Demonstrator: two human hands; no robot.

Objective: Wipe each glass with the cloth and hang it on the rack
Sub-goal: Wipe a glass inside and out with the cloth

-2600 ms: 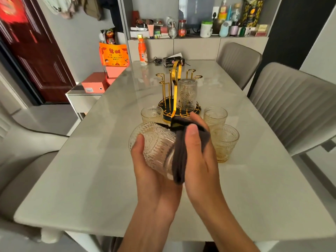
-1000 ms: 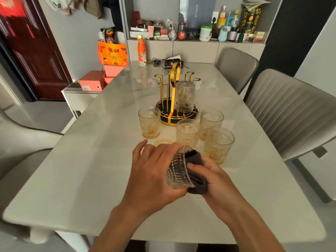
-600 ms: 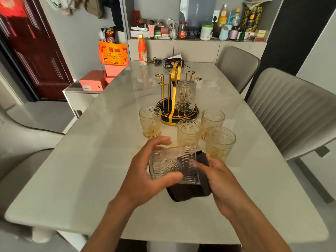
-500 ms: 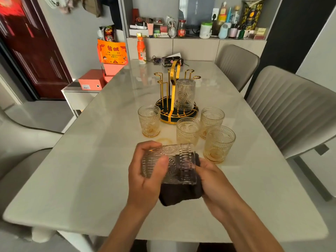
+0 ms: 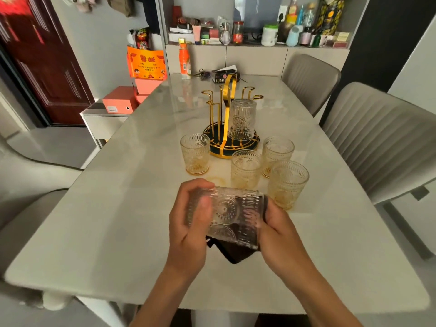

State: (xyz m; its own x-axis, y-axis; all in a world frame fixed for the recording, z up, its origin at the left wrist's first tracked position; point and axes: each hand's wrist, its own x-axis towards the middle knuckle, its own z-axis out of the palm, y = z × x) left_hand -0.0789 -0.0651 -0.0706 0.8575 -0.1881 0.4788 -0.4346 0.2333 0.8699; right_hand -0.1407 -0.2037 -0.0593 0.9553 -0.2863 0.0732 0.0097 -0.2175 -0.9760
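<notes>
Pale marble-look table (image 5: pixel 99 223) fills the view, with grey upholstered chairs (image 5: pixel 382 140) along its right side and a cluttered shelf (image 5: pixel 257 42) at the far wall. Left hand (image 5: pixel 188 230): fingers curled over the base end of an embossed glass (image 5: pixel 232 214), thumb (image 5: pixel 205 208) pressed flat against its near wall, so the tumbler lies on its side above the tabletop, base to the left and mouth to the right. Right hand (image 5: pixel 278 232): fingers wrapped around the mouth end of the same glass, gripping a dark cloth (image 5: pixel 232 252) against it; the cloth bunches at the rim and hangs below the glass (how far it reaches inside the mouth cannot be told). Beyond the hands, four upright amber-tinted glasses stand on the table: one to the left (image 5: pixel 195 154), one in the middle (image 5: pixel 246 169), one at the near right (image 5: pixel 287 184) and one behind it (image 5: pixel 278 152). Just behind these sits a gold wire rack (image 5: pixel 226 119) on a dark round base, carrying one clear glass (image 5: pixel 243 119) inverted on a front peg; the other hooks visible are bare. At the table's far end stand an orange bottle (image 5: pixel 184 59) and a small dark box (image 5: pixel 224 75). An orange carton (image 5: pixel 119 100) rests on a low side cabinet to the left.
</notes>
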